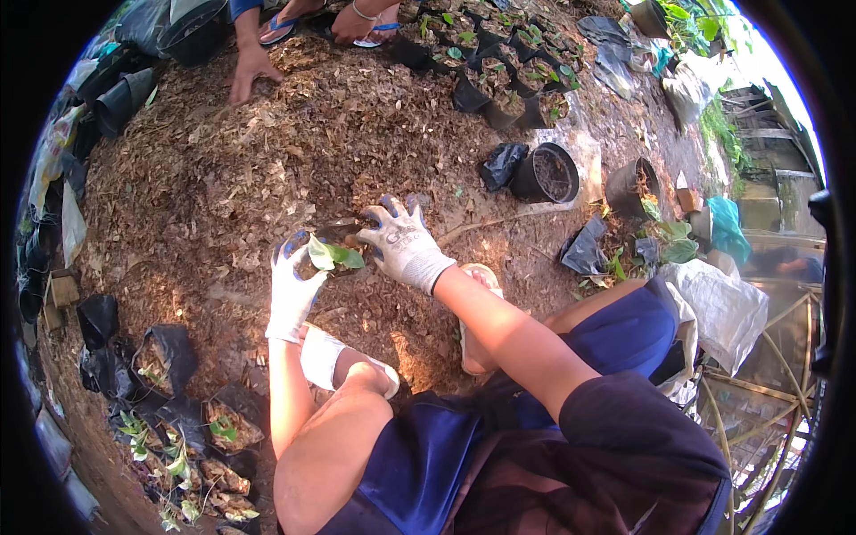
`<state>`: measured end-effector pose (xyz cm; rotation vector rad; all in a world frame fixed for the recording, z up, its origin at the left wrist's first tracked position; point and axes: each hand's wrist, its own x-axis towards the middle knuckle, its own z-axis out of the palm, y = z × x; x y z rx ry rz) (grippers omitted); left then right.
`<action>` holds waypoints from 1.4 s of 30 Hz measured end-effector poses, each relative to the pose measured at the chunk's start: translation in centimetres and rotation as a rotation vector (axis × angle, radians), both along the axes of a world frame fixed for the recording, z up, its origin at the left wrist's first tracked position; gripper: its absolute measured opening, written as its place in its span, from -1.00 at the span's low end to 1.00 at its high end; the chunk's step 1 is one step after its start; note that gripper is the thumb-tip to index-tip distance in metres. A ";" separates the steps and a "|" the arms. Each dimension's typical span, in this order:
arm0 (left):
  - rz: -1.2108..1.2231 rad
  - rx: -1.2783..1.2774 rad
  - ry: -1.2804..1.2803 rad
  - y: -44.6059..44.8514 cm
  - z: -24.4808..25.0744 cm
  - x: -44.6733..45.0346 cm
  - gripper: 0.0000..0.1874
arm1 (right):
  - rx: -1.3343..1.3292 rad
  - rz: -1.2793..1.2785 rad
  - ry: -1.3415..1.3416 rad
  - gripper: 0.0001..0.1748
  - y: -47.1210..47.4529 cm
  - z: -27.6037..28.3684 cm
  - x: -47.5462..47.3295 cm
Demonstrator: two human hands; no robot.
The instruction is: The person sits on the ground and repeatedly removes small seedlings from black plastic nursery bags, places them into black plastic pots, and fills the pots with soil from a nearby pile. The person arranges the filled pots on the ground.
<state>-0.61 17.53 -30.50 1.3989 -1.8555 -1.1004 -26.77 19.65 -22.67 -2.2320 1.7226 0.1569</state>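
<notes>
My left hand (293, 294), in a white glove with blue fingertips, curls around a small leafy seedling (334, 255). One of its leaves is pale in the sunlight and another is green. A dark edge, possibly of a black plastic bag, shows behind the leaves; most of it is hidden. To the right, my right hand (400, 242) wears a matching glove that bears writing. Its fingers are spread low over the brown leaf mulch (301, 160), and its thumb is near the dark edge. Whether the thumb touches that edge is unclear.
Across the mulch, another person's hand (254, 72) touches the pile. Rows of planted black bags (501, 100) stand at the top right. A black pot (547, 174) sits right of the mulch. More bagged seedlings (227, 428) lie at lower left, and a white sack (719, 307) at right.
</notes>
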 end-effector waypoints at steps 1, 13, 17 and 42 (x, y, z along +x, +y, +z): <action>-0.026 -0.040 -0.061 0.2 0.2 0.0 -0.44 | 0.013 -0.023 -0.027 -0.47 0.1 0.0 0.2; -0.164 -0.273 -0.615 -2.2 1.4 -3.6 -0.39 | 0.063 -0.088 0.042 -0.51 0.9 -0.4 1.0; -0.191 -0.254 -0.568 -2.7 0.2 -3.7 -0.57 | 0.099 -0.099 -0.002 -0.42 1.1 -0.9 1.0; 0.123 -0.145 -0.093 1.3 1.4 -1.5 -0.51 | -0.236 -0.391 -0.293 -0.52 -1.0 -0.8 -7.9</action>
